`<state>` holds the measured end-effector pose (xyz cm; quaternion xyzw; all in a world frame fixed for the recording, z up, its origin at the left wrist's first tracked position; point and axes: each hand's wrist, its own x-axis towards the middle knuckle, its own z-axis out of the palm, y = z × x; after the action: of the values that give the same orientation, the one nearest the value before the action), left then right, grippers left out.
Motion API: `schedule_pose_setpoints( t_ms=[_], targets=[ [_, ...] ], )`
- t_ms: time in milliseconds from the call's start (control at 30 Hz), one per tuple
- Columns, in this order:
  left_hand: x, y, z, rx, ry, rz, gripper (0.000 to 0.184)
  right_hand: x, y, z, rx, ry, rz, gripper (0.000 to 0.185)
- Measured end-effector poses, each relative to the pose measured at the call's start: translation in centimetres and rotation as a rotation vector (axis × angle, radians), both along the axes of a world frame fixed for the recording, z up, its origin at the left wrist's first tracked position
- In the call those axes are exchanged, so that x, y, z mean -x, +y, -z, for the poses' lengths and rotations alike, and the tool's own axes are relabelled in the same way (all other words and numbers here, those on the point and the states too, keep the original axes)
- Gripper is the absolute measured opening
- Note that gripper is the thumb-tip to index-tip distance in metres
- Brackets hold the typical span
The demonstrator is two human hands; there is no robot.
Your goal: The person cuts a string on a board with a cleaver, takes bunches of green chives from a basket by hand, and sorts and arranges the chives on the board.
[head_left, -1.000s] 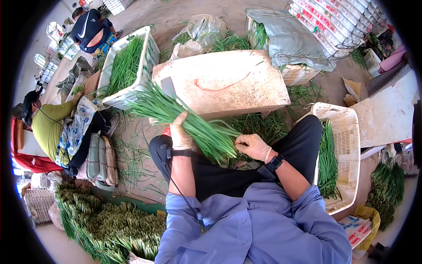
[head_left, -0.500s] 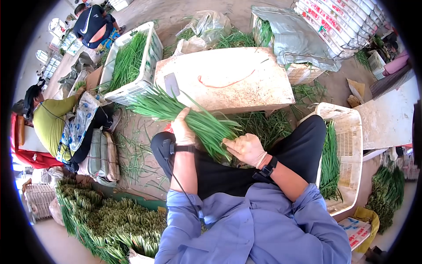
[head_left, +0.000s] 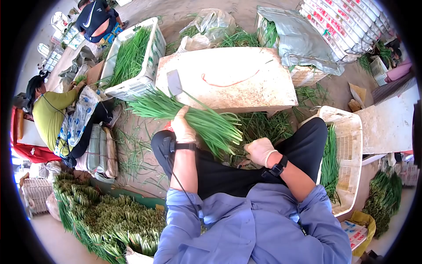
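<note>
Near the white desk (head_left: pixel 246 90), the left hand (head_left: pixel 182 126) is clamped around a bundle of green stalks (head_left: pixel 213 127); just beside its end, the right hand (head_left: pixel 261 152) curls, its contents I cannot tell.

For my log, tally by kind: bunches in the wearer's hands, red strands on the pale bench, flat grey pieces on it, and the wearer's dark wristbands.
Green bunch, in the left hand: 1
Red strand: 1
Flat grey piece: 1
Dark wristbands: 2
Total: 5
</note>
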<state>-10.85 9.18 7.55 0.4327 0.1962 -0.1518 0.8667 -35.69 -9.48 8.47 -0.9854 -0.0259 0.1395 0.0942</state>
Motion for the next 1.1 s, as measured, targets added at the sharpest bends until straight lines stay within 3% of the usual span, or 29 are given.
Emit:
schedule_pose_setpoints(
  t_ms=[67, 167, 200, 233, 333, 367, 500, 700, 767, 900, 967, 1100],
  targets=[
    [0.0, -0.1, -0.1, 0.009, 0.011, 0.009, 0.023, 0.3, -1.1, 0.0, 0.010, 0.053, 0.048, 0.032],
    [0.1, -0.1, -1.0, 0.015, 0.004, 0.020, 0.022, -0.5, -1.0, -3.2, -0.182, -0.197, 0.284, 0.033],
    [-0.2, -0.1, -0.4, 0.010, -0.005, 0.031, 0.021, -1.1, -0.7, -3.5, -0.311, -0.438, 0.353, 0.034],
    [-0.4, -0.1, 0.3, 0.004, -0.015, 0.041, 0.020, -1.6, -0.5, -4.6, -0.390, -0.446, 0.404, 0.034],
    [-0.3, -0.2, 1.4, 0.057, -0.071, 0.126, 0.019, -3.0, 0.0, -3.5, -0.289, -0.574, 0.301, 0.037],
    [-0.3, -0.2, 1.5, 0.073, -0.075, 0.144, 0.019, -3.2, -0.1, -1.8, -0.289, -0.552, 0.265, 0.039],
    [0.1, 0.1, 1.0, 0.107, -0.062, 0.209, 0.019, -4.0, -1.5, -1.3, -0.767, -0.252, 0.520, 0.027],
    [0.6, 0.1, 0.4, 0.162, -0.010, 0.284, 0.021, -4.0, -1.7, -1.6, -0.569, -0.280, 0.451, 0.019],
    [-0.3, 0.1, 2.7, 0.137, -0.016, 0.276, 0.017, -3.7, -0.9, -2.0, -0.447, -0.474, 0.382, 0.016],
    [-0.1, 0.2, 2.1, 0.123, 0.003, 0.259, 0.013, -2.9, 0.5, -3.7, -0.311, -0.747, 0.216, 0.016],
    [-0.1, 0.4, 1.9, 0.121, 0.001, 0.227, 0.020, -2.0, 1.2, -4.4, -0.398, -0.743, 0.131, 0.013],
    [-0.6, 0.4, 2.9, 0.113, -0.010, 0.191, 0.018, -1.5, 1.2, -2.5, -0.272, -0.663, 0.135, 0.014]
  ],
)
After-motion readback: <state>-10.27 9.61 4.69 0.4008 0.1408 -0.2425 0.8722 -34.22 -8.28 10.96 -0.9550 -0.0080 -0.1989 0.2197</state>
